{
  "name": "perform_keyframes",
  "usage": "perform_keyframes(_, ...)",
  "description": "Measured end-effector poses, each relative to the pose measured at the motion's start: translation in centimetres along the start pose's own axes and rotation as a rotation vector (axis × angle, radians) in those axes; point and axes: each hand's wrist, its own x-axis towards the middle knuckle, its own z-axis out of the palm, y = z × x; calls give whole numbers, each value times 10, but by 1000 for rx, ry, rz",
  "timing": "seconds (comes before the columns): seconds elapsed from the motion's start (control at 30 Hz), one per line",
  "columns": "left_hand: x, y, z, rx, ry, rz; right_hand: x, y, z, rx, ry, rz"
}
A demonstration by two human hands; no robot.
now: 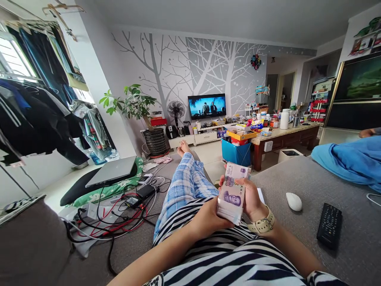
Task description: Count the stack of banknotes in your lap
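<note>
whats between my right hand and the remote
In the head view, a mouse lies there on the sofa, plus a white edge by the right hand, too hidden to name.

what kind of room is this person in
Most likely a living room in a home: a lit television stands against the far wall, the person reclines on a grey sofa, and a cluttered coffee table stands beyond it.

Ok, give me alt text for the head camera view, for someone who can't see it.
The left hand and right hand hold a thick stack of banknotes. Plaid-clad legs stretch along a gray couch, with tangled cables to the left, a white mouse and black remote to the right, and a lit television ahead.
</note>
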Motion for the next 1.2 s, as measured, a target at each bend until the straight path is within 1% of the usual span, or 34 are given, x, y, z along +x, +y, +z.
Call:
perform_keyframes(0.1,2,-2,2,79,30,-5,1,0,-4,0,2,23)
perform_keyframes(0.2,3,-2,4,35,36,-4,2,1,-8,-15,-10,50)
perform_keyframes(0.27,4,-3,5,-61,-10,-7,2,1,-9,-37,-15,52)
perform_keyframes(0.4,3,-7,7,-282,-153,-39,1,1,-10,-85,-32,52)
perform_keyframes(0.47,3,-8,7,-358,-196,-51,0,2,-11,-99,-40,55)
perform_keyframes(0.57,2,-9,7,-437,-226,-70,-1,2,-13,-108,-44,49)
perform_keyframes(0.73,1,-10,6,-528,-249,-151,-3,2,-12,-127,-32,39)
perform_keyframes(0.8,0,-11,7,-534,-258,-162,-4,1,-11,-134,-40,46)
perform_keyframes(1.0,2,-16,8,-465,-249,-127,-6,2,-10,-144,-60,53)
perform_keyframes(1.2,1,-15,9,-457,-254,-82,-4,5,-16,-164,-26,62)
